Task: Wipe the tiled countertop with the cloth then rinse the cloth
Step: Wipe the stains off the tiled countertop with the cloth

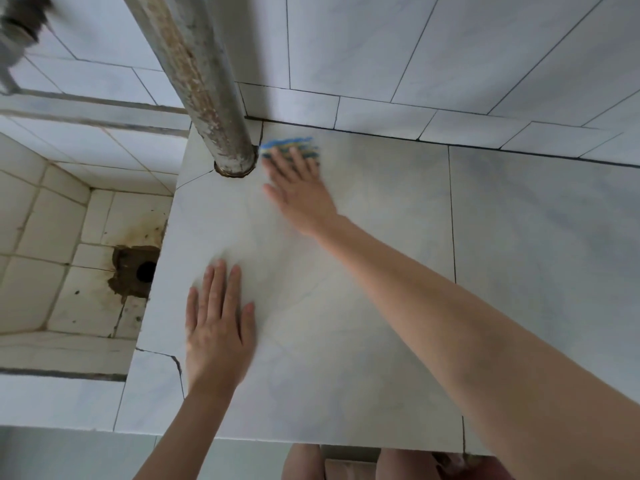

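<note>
Head view: right hand (299, 195), fingers (294, 161) straight and spread, presses cloth (289, 146) flat on worktop (363, 323), upper centre of frame, just right of pipe (207, 98) base. Cloth's long axis left-right along back wall. Left hand (218, 327) flat, empty, lower left, farther from cloth.

left hand (218, 323) lies flat, fingers straight toward 12 o'clock; right hand (299, 194) flat too, arm stretched toward 11 o'clock.
</note>
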Tool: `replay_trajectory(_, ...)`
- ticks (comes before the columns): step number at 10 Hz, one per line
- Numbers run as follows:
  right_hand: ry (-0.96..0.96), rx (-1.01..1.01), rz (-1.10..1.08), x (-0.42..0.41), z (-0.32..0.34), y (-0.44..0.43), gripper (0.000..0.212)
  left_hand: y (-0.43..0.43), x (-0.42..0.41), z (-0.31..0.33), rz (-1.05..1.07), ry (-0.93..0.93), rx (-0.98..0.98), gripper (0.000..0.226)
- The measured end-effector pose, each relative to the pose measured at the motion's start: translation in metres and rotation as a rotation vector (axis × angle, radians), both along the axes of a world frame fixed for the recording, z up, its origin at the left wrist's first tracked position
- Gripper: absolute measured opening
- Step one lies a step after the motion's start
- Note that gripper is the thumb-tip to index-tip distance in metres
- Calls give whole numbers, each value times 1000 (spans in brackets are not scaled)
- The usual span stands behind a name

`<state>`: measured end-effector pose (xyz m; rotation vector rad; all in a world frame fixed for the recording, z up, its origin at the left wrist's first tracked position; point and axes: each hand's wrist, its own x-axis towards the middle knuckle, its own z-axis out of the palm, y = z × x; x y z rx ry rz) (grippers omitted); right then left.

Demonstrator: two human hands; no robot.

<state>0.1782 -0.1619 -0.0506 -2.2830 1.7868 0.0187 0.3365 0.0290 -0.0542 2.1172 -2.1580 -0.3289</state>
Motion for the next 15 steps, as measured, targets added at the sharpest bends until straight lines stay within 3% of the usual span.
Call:
replay_trajectory(1, 5, -6, 181, 1, -3, 18, 53, 0, 0, 0, 3, 3, 2, 57)
replay_trajectory(2, 14, 0, 193, -33, -2, 1, 54, -1, 1, 0, -3, 4, 0, 57)
replay_trajectory(3, -52, 77, -18, -55, 6, -33, 54, 0, 0, 1, -15, -5, 5, 57)
replay_trajectory(4, -70, 64, -40, -48, 4, -39, 55, -1, 1, 2, -12, -11, 10, 56)
replay_trajectory(7, -16, 17, 164, -8, 4, -49, 52, -1, 1, 0, -13, -14, 4, 56)
replay_trajectory(9, -79, 3, 327, -23, 0, 43, 57, -1, 2, -1, -10, -12, -9, 56)
replay_trajectory(11, -108, 13, 583, -49, 4, 189, 53, -1, 7, -2, -44, 7, -9, 56)
replay_trajectory(12, -47, 39, 725, -76, 9, 205, 50, -1, 11, -2, -69, 44, -6, 56)
replay_trajectory(13, 20, 38, 529, -102, 5, 159, 52, -1, 12, -2, -79, 93, -15, 55)
replay_trajectory(14, 37, 32, 151, -127, 2, 87, 59, 1, 14, -2, -88, 104, -23, 55)
replay_trajectory(15, -5, 134, -204, -129, 6, 45, 52, 6, 16, -2, -81, 105, -28, 55)
